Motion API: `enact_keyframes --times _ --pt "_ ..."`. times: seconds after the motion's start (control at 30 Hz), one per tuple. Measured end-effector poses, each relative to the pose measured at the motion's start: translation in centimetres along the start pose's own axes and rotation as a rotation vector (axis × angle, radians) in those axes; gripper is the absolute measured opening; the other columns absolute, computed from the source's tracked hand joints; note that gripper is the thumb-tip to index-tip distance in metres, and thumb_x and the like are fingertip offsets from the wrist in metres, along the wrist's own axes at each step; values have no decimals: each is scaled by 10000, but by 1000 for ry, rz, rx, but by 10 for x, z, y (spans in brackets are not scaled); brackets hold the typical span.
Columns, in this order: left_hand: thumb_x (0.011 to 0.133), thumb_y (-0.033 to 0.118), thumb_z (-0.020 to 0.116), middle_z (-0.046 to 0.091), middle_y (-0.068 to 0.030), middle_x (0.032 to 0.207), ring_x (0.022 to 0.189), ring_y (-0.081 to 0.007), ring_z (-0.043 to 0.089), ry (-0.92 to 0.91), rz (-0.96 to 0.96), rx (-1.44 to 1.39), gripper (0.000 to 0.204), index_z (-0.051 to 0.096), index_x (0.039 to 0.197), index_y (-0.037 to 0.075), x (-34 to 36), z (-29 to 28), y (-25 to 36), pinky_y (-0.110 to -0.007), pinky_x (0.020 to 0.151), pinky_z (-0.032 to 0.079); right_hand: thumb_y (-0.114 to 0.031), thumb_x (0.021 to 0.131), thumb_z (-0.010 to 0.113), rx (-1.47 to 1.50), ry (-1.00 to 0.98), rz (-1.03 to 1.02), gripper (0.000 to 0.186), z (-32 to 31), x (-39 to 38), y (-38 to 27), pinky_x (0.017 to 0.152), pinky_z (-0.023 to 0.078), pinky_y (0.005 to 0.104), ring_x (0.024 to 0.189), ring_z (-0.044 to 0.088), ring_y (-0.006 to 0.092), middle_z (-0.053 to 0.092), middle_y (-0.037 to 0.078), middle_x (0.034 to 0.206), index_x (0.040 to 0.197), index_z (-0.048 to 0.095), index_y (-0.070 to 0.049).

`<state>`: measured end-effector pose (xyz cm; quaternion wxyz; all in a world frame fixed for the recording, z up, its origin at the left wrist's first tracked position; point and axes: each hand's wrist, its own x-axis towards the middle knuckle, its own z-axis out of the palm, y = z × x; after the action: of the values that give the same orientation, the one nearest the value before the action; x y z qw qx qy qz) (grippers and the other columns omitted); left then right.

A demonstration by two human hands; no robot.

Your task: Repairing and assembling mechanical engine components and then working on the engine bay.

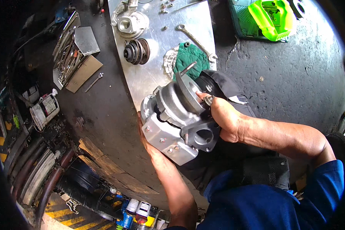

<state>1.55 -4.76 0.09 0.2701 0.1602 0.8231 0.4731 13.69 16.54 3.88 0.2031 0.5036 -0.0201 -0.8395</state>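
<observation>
A silver turbocharger (171, 102) is held tilted between my hands, above the near end of the metal sheet. It has a round flange with a threaded stud, a dark oval-holed flange and a bolted bracket-like plate. My left hand (145, 141) supports its left side from below, its fingers mostly hidden behind the housing. My right hand (225, 114) grips the right side by the round flange, fingers partly out of sight. Just beyond it on the sheet lie a green cloth (194, 60) and a combination wrench (197, 42).
The metal sheet (157, 50) bears a cast housing (128, 23), a dark ribbed part (136, 51) and several small nuts. A tool box (71, 50) and a small wrench (94, 82) are at left. A bright green tray (274, 19) stands far right, a white can (45, 111) far left.
</observation>
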Motion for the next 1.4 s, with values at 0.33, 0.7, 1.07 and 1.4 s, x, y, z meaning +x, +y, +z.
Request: enact_keyframes --times 0.33,0.7,1.07,1.4 --pt "849 298 693 542 -258 1364 1232 -391 565 -70 40 469 727 422 1451 -6 -2 -3 -61 -483 1036 468 -402 1003 469 57 13 19 395 -24 7 -7 849 574 422 899 696 228 710 110 1075 1103 677 -81" --pt "861 303 676 524 -275 1379 1245 -406 551 -139 201 521 696 440 1438 -4 12 -5 -61 -505 1047 453 -278 1027 346 140 86 -8 398 -30 21 -6 873 563 452 953 677 255 681 136 1117 1159 647 -55" --pt "889 343 644 539 -250 1351 1207 -371 570 -163 167 483 666 448 1421 -6 14 -2 -57 -478 1016 474 -323 1046 314 124 127 -18 418 -36 28 1 865 559 428 996 634 229 630 139 1118 1217 583 -53" --pt "915 379 614 553 -227 1325 1173 -339 587 -186 107 387 645 455 1406 -7 15 2 -52 -453 989 493 -338 1071 310 24 67 -37 400 -39 10 -10 918 529 465 1046 630 218 638 111 1176 1196 578 -68"
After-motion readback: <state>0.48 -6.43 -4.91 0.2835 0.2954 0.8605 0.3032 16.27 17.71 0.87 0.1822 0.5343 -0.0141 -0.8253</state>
